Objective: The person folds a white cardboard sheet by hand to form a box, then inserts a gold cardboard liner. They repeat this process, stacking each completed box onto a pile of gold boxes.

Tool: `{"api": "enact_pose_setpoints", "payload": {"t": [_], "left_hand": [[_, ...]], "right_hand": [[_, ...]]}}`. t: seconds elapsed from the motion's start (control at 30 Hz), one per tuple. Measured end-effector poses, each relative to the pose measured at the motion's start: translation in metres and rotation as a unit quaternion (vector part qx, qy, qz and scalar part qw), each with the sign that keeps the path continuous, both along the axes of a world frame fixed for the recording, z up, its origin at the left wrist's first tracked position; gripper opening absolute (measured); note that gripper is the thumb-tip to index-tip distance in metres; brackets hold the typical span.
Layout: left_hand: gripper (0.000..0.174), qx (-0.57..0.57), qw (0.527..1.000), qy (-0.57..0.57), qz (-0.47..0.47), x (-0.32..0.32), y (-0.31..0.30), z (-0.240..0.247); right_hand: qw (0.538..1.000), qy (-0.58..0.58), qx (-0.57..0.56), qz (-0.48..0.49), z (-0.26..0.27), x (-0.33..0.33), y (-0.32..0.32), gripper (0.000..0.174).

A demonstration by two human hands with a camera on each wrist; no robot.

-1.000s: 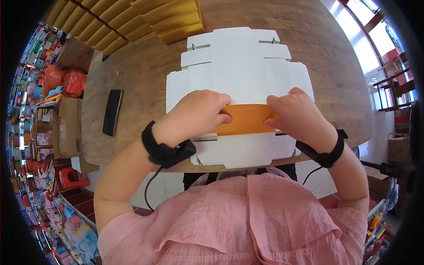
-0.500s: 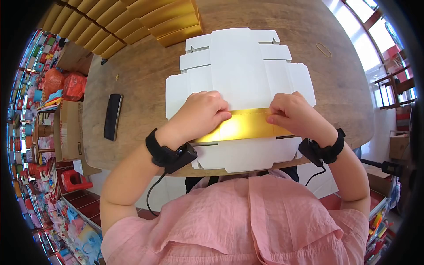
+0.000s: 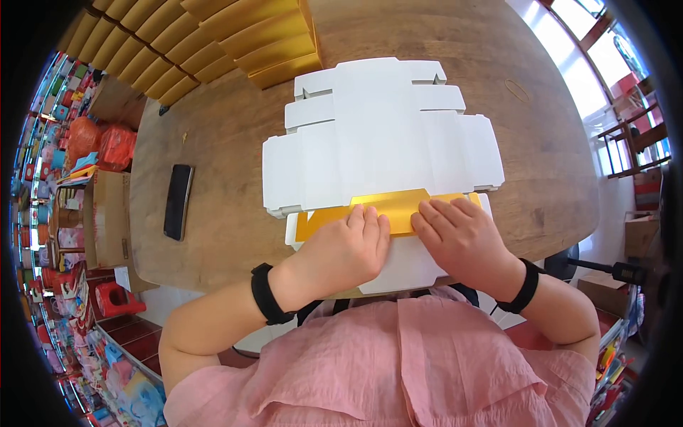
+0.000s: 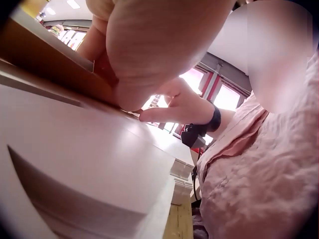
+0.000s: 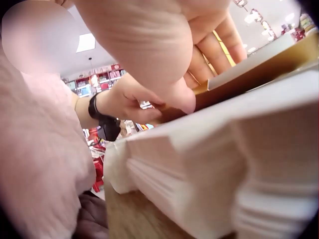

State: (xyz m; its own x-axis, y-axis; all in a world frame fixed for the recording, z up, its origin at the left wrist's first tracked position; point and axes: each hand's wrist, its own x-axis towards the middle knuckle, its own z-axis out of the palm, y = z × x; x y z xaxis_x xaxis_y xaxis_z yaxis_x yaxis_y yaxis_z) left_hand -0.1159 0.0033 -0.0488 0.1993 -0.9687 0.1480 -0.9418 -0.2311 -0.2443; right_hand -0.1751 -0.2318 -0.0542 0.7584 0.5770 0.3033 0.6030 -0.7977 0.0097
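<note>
A stack of flat white die-cut box blanks [image 3: 388,135] lies at the table's near edge. Across its near part, the top blank is folded over and shows a gold panel [image 3: 398,206]. My left hand [image 3: 352,245] rests on the panel's left part with its fingers straight, pointing away from me. Beside it, my right hand [image 3: 459,238] presses on the panel's right part, fingers extended. In the right wrist view the right thumb [image 5: 182,99] is low at the fold, close over the white card. Layered edges of the stack [image 5: 159,184] show below.
Rows of gold boxes [image 3: 263,43] stand at the back left of the wooden table [image 3: 220,142]. A phone [image 3: 178,203] lies on the left, a rubber band [image 3: 517,90] at the back right. A cardboard box [image 3: 110,213] is left of the table.
Both hands have gone from pinching the gold panel's far edge to lying with straight fingers on it, nearer the body. The panel now slants toward me, with white blanks showing beyond it.
</note>
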Motion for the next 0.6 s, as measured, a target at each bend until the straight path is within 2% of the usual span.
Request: {"api": "enact_pose_setpoints", "payload": {"t": [0.07,0.1,0.43,0.53,0.57,0.6], "left_hand": [[0.032,0.012,1.0,-0.002,-0.001,0.0,-0.001,0.0],[0.032,0.01,1.0,-0.001,0.0,0.0,-0.002,-0.001],[0.031,-0.019,1.0,0.011,-0.012,0.001,-0.003,-0.001],[0.027,-0.009,1.0,0.014,-0.002,0.003,-0.007,0.006],[0.027,-0.009,1.0,0.014,-0.002,0.005,-0.009,0.012],[0.026,0.027,0.994,0.103,0.037,0.008,-0.011,0.019]], "right_hand": [[0.998,-0.062,-0.024,0.024,-0.005,-0.002,-0.003,0.02],[0.998,-0.043,-0.037,0.031,-0.005,-0.003,-0.004,0.026],[0.998,-0.045,-0.035,0.042,-0.007,-0.004,-0.007,0.028],[0.997,-0.059,-0.009,0.05,-0.004,0.003,-0.005,0.023],[0.999,-0.018,-0.007,0.032,-0.001,0.006,-0.003,0.019],[1.0,0.022,-0.005,0.013,0.002,0.009,-0.002,0.016]]}}
